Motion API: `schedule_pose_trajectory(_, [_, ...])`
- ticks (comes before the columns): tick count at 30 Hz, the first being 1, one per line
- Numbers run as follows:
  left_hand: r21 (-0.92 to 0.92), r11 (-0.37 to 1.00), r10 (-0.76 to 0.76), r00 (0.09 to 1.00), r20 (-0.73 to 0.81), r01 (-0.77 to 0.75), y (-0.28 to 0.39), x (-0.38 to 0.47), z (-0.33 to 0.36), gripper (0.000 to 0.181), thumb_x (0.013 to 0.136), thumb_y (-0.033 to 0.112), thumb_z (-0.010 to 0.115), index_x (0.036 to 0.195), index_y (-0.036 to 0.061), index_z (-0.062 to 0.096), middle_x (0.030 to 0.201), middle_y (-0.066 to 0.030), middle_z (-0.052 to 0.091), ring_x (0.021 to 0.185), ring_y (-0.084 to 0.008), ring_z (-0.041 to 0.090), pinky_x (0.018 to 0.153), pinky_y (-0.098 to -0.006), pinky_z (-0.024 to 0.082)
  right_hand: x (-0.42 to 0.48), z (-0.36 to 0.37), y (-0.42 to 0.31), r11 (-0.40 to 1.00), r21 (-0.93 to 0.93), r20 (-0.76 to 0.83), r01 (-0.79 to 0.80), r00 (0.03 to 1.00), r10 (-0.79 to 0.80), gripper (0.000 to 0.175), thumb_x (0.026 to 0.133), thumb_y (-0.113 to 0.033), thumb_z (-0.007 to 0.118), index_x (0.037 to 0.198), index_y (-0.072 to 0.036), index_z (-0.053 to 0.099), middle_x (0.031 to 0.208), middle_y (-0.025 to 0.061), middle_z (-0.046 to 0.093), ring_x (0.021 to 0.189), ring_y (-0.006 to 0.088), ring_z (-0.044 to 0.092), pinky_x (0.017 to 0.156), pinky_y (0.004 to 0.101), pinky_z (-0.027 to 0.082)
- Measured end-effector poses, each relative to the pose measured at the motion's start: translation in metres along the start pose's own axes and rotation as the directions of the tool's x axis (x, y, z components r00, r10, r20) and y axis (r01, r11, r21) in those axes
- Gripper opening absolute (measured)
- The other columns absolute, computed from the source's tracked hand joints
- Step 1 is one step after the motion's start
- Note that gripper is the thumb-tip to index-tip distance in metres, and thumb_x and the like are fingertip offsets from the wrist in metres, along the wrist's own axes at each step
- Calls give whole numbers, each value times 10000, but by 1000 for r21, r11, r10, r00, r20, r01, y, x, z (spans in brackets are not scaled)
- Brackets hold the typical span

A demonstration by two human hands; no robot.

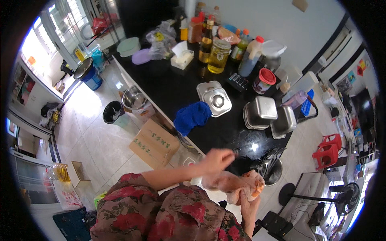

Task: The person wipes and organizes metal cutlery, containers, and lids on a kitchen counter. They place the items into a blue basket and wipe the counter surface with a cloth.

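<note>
My right hand (249,201) grips a bunched pinkish cloth (233,183) with orange patches, held just in front of my body. Part of the cloth is blurred. Over the near edge of the black countertop (169,87) is my left hand (221,158), its fingers curled. Blur hides whether it holds the small dark thing at its fingertips. Beside the cloth stands a steel pot (275,177) with metal utensils (273,164) in it. A crumpled blue cloth (193,117) lies farther along the counter, against shiny steel lids (217,101).
Stacked steel containers (261,111) stand toward the counter's right side. Behind are a jar of yellow liquid (218,57), bottles, a tissue box (182,59) and a calculator (237,82). A cardboard box (155,144) and a trash bin (114,113) occupy the floor at left.
</note>
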State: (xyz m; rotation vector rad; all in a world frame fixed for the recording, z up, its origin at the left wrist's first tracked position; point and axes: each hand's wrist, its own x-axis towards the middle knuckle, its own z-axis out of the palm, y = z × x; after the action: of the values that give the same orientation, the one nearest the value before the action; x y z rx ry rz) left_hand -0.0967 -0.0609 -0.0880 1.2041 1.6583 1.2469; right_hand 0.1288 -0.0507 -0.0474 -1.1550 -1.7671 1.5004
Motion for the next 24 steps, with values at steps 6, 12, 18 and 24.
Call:
schedule_pose_trajectory(6, [-176, 946, 259, 962, -87, -271, 28, -48, 40, 160, 902, 144, 531, 958, -4, 560, 766, -116, 597, 685, -174, 598, 611, -296, 469, 11, 22, 9, 996, 29, 82, 84, 993, -86, 356, 813, -102, 644, 1128, 31, 545, 1013, 77, 624, 919, 127, 573, 822, 273, 458])
schedule_pose_trajectory(12, [-386, 907, 130, 984, -122, -168, 33, -52, 47, 155, 944, 103, 443, 947, -3, 556, 759, -36, 600, 590, -75, 526, 535, -219, 429, -8, 8, 15, 972, -120, 24, 204, 979, -203, 306, 797, -118, 658, 1054, 32, 588, 956, 79, 644, 858, 135, 606, 776, 281, 483])
schedule_pose_trajectory(18, [-547, 837, 87, 990, 110, -13, 45, -62, 40, 215, 961, 112, 385, 1037, 8, 556, 794, -43, 624, 484, -43, 505, 465, -185, 421, -29, -19, 27, 864, 480, 54, -151, 988, 143, 300, 857, -122, 603, 1117, 9, 527, 1001, 67, 602, 874, 172, 591, 778, 312, 490])
schedule_pose_trajectory(24, [-594, 803, 155, 981, 118, -56, 65, -70, 45, 199, 963, 102, 388, 990, -8, 551, 709, -41, 598, 464, -56, 499, 440, -197, 412, -41, -24, 33, 820, 518, 221, -245, 964, 149, 372, 842, -84, 597, 1186, -14, 473, 1042, 55, 567, 910, 172, 581, 797, 306, 484])
